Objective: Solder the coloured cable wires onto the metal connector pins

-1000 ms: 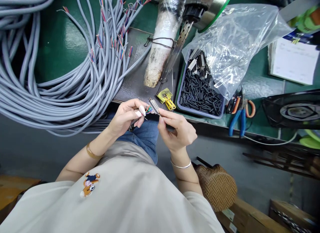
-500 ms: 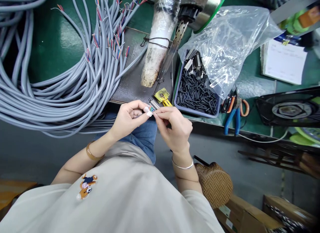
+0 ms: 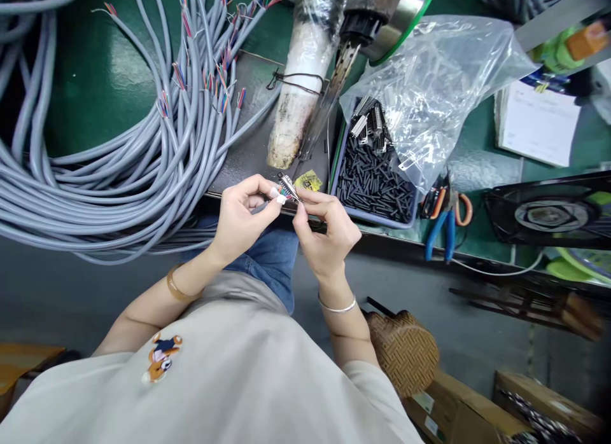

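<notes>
My left hand (image 3: pixel 245 214) is closed, thumb and index finger pinching thin coloured wires (image 3: pixel 285 192) at the end of a grey cable. Against these wires sits a metal multi-pin connector (image 3: pixel 289 184), tilted, with a row of small contacts along it. My right hand (image 3: pixel 329 224) pinches the connector's near right end between thumb and fingertips. Just beyond my right fingers a yellow piece (image 3: pixel 309 180) lies on the dark mat (image 3: pixel 248 158); its lower part is hidden. The exact contact between wires and connector pins is too small to make out.
Grey cables (image 3: pixel 143 183) with stripped ends fill the left. A hot-air tool's metal tube (image 3: pixel 329 100) and a wrapped white roll (image 3: pixel 293 100) point towards me. A blue bin (image 3: pixel 377 216) holds black sleeves and connectors, beside a plastic bag (image 3: pixel 443 81). Pliers (image 3: pixel 443 228) lie rightward.
The connector has come off its spot by the yellow piece and up between my hands. My right fingers have shifted from the wire tips onto its end.
</notes>
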Demonstrator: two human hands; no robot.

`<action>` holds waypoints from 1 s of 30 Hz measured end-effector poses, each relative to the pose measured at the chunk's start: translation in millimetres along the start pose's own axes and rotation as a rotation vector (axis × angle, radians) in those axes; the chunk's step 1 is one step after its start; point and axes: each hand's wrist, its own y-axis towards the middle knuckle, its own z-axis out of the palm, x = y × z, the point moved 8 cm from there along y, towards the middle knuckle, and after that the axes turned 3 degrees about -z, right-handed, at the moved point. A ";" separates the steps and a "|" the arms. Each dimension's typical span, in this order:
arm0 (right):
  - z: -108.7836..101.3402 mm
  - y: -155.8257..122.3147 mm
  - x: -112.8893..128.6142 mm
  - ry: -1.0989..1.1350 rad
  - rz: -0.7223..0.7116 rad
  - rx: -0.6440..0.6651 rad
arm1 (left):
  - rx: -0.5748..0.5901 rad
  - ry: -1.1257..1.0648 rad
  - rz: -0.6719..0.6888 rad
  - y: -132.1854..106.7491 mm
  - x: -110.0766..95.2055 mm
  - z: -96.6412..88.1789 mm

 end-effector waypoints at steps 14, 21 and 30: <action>0.7 11.4 -2.9 0.022 -0.008 -0.035 | -0.090 0.148 0.143 6.2 -14.6 2.7; -1.2 16.6 -1.0 0.034 -0.018 -0.056 | -0.112 0.172 0.179 6.4 -24.4 2.4; -0.5 15.4 0.1 0.027 -0.021 -0.009 | -0.073 0.150 0.038 9.4 -12.8 -0.1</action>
